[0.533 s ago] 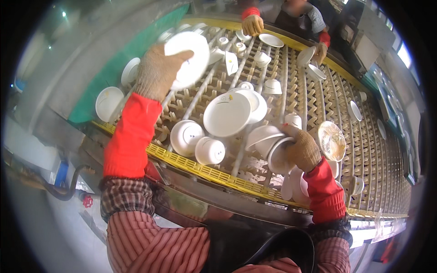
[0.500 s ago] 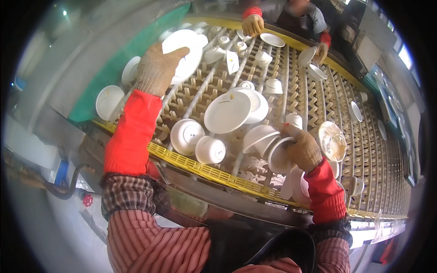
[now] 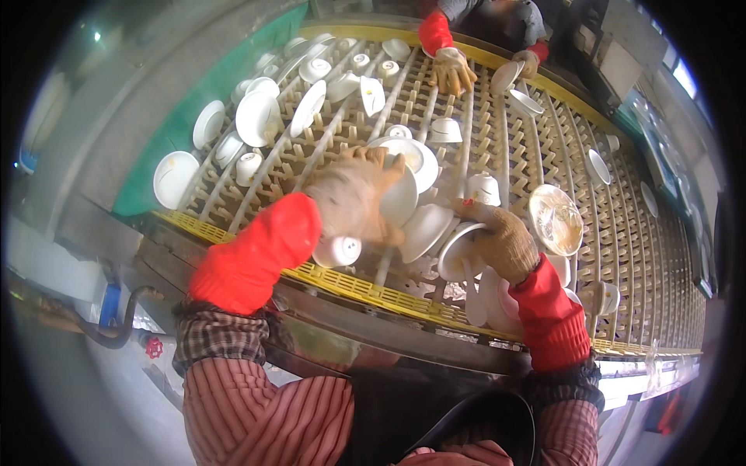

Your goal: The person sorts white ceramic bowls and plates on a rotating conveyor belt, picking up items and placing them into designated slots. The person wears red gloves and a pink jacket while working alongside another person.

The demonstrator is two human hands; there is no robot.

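My left hand, in a tan glove and blurred by motion, reaches over the middle of the rack with its fingers spread. Just right of its fingers stands a tilted white plate; whether they touch it I cannot tell. Behind that lies another white dish. In my right hand, also gloved, is the rim of a white bowl. More white bowls lean against this one on the left. Below it a white spoon hangs beside further dishes. A small white cup sits partly under my left hand.
The dishes rest on a pegged conveyor with a yellow edge. Plates and bowls crowd its far left, by a green panel. A bowl with clear film stands right of my right hand. Across, a co-worker's gloved hands reach in.
My left hand has let go of a large white plate at the far left and come back toward the middle. The right hand keeps hold of its bowl. A co-worker's hand has opened.
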